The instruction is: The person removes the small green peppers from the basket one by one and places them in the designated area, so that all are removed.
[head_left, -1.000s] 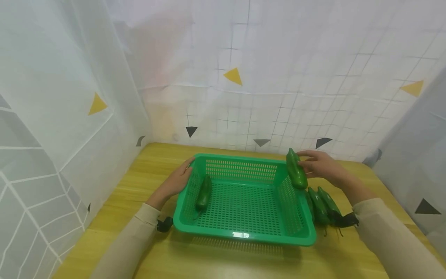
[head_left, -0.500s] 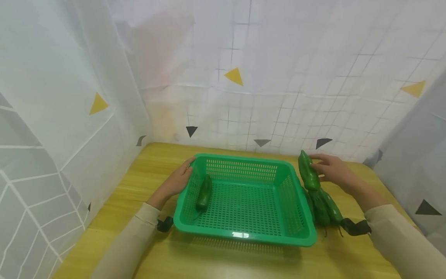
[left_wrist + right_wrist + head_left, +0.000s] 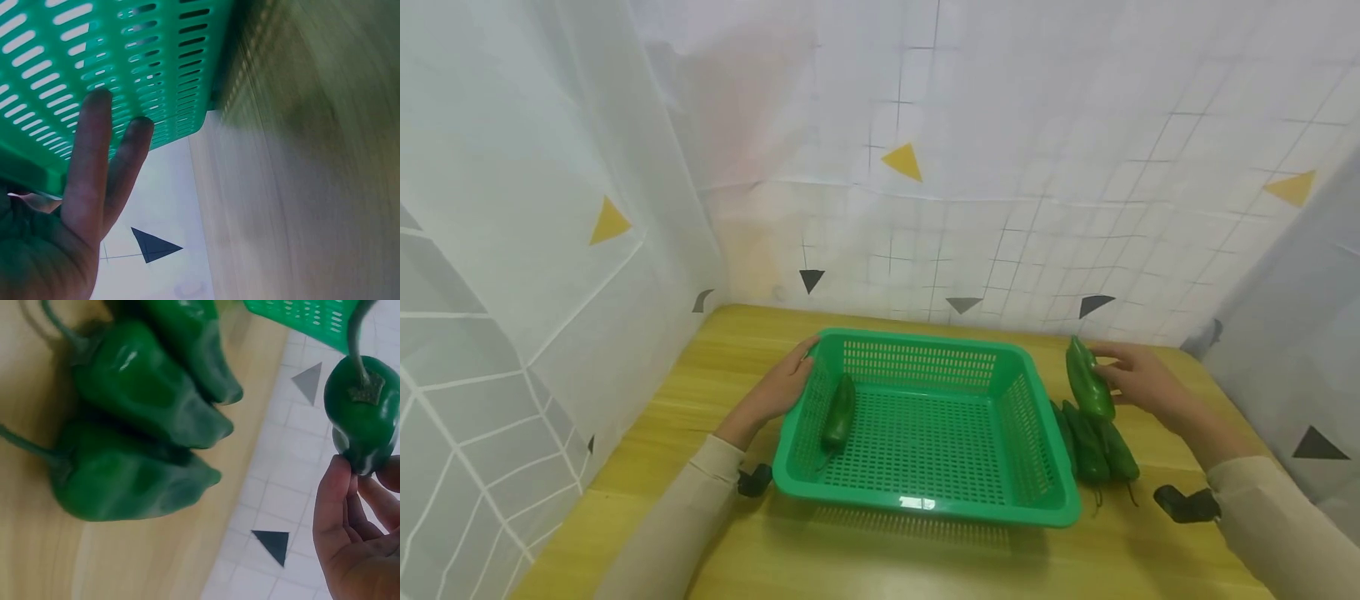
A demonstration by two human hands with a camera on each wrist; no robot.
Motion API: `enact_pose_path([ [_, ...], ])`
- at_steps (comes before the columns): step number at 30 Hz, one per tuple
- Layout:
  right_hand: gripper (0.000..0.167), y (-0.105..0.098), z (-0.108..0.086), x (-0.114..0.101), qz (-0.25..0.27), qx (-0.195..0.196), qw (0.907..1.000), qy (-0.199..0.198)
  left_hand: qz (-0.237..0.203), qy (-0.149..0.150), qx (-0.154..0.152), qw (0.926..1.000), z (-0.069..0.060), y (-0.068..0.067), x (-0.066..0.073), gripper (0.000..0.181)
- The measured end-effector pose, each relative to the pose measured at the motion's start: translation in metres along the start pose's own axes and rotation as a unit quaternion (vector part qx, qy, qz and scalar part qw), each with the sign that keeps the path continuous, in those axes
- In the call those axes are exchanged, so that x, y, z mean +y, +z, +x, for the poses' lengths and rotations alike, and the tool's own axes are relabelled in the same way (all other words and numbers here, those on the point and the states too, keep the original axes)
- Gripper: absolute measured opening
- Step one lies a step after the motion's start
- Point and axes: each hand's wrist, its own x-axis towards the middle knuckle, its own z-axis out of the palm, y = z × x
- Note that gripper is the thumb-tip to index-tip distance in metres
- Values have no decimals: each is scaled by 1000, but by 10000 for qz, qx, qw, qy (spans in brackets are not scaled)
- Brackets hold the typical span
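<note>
A green plastic basket (image 3: 925, 515) stands on the wooden table, with one green pepper (image 3: 840, 417) lying along its left inner side. My left hand (image 3: 784, 385) holds the basket's left rim; in the left wrist view its straight fingers (image 3: 87, 175) lie along the slotted outer wall. Right of the basket, my right hand (image 3: 1138, 379) pinches another green pepper (image 3: 1088, 379) between thumb and fingers, its tip pointing up and away. In the right wrist view that held pepper (image 3: 359, 434) shows its stem end. Beneath it several peppers (image 3: 147, 387) lie side by side on the table.
The basket's right wall (image 3: 1037, 442) stands close beside the pepper group. A white patterned sheet (image 3: 970, 208) hangs behind the wooden table (image 3: 677, 417), with more sheeting at both sides. Black wrist devices (image 3: 1187, 505) sit near both cuffs.
My right hand has carried its pepper from over the basket's right rim rightward, and slightly down, to above the peppers on the table. The left hand and basket stay put.
</note>
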Motion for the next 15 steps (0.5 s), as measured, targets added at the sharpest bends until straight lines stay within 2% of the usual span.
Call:
enact_pose_path([
  [6,55,1,-7,20,-75,65,9994,341,61,-26,-25,10000,0,0,0,53],
  [15,56,-2,-16,34,-166,117,9988,455,5,-50,11,10000,1,0,-1,53],
])
